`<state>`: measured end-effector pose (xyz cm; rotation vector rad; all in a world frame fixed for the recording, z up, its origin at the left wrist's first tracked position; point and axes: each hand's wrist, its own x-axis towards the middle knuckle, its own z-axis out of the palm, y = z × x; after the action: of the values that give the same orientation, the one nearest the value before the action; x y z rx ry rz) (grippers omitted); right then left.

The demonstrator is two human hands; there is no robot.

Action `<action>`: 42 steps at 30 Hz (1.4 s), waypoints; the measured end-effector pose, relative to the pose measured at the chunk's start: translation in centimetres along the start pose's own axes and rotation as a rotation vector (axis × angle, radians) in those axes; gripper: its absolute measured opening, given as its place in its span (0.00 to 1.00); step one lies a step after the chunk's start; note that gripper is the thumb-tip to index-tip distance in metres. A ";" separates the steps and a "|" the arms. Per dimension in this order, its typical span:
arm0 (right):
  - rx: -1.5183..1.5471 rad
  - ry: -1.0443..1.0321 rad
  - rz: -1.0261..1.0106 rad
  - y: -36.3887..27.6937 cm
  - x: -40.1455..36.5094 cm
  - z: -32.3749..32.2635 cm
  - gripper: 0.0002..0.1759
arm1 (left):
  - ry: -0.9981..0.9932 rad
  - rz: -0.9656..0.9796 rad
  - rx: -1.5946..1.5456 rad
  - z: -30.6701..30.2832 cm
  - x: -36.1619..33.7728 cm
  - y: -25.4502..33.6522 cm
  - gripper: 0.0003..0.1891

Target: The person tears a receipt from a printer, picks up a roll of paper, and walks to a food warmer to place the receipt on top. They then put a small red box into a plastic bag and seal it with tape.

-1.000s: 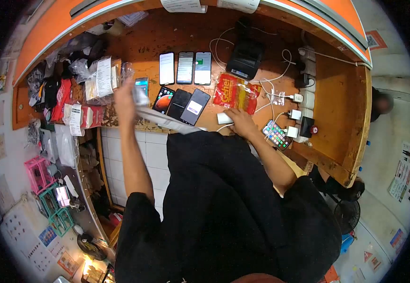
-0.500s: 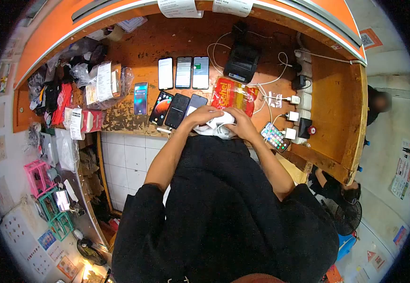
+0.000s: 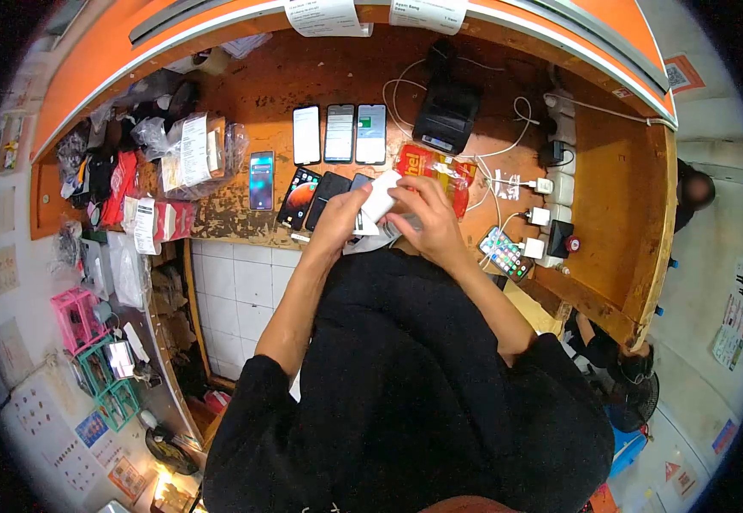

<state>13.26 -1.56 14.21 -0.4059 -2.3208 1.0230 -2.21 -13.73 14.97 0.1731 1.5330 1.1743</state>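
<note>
My left hand (image 3: pixel 337 224) is closed round the lower left side of a small white item (image 3: pixel 380 197), perhaps a box or a roll. My right hand (image 3: pixel 429 218) is at the item's right side, fingers bent and spread, fingertips at its upper edge. White plastic (image 3: pixel 375 241) lies under my hands at the table edge. Just left of them is a dark phone (image 3: pixel 328 198), beside a phone with an orange planet picture (image 3: pixel 299 197). Behind my right hand lies a red and yellow packet (image 3: pixel 440 171). My hands partly cover another phone (image 3: pixel 360 181).
Three lit phones, one of them white-screened (image 3: pixel 306 134), stand in a row farther back. A black printer (image 3: pixel 446 115) is behind the packet. Chargers and a power strip (image 3: pixel 562 184) line the right, near a plugged-in phone (image 3: pixel 505 254). Wrapped parcels (image 3: pixel 193 158) lie left.
The white item is now raised and tilted between my hands, clear of the plastic. My right hand's fingers have spread, and the view has shifted slightly.
</note>
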 end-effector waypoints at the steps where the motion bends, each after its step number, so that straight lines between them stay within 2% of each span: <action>1: 0.007 -0.002 -0.024 -0.1 0.4 -0.4 0.22 | -0.060 0.070 -0.002 -0.1 -0.6 0.3 0.22; 5: 0.053 0.022 -0.196 -0.5 1.5 -1.4 0.20 | 0.001 0.140 -0.056 0.4 -2.0 1.2 0.20; 8: 0.038 0.044 -0.217 -1.0 1.8 -1.7 0.19 | 0.010 0.219 0.062 0.3 -2.5 1.4 0.20; 11: 0.074 0.102 -0.219 -1.9 1.9 -1.9 0.18 | -0.023 0.216 0.042 0.5 -3.6 2.5 0.19; 20: 0.064 0.056 -0.295 -2.2 1.6 -3.0 0.18 | 0.029 0.292 0.199 0.6 -5.0 2.7 0.19; 29: 0.017 0.121 -0.367 -1.8 0.9 -2.2 0.18 | 0.055 0.351 0.313 0.7 -5.7 3.4 0.19; 35: 0.061 0.187 -0.245 -3.2 1.3 -2.7 0.18 | 0.050 0.362 0.202 1.3 -5.9 3.9 0.19; 38: 0.148 0.146 -0.092 -4.3 2.1 -4.1 0.18 | 0.035 0.380 0.172 1.6 -5.7 3.5 0.19; 42: 0.038 0.024 -0.197 -3.1 2.2 -5.2 0.16 | 0.032 0.343 0.179 1.3 -6.0 3.4 0.19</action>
<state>14.57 0.42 20.22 -0.1701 -2.2645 0.9586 -0.64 -15.28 21.58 0.5567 1.6804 1.3077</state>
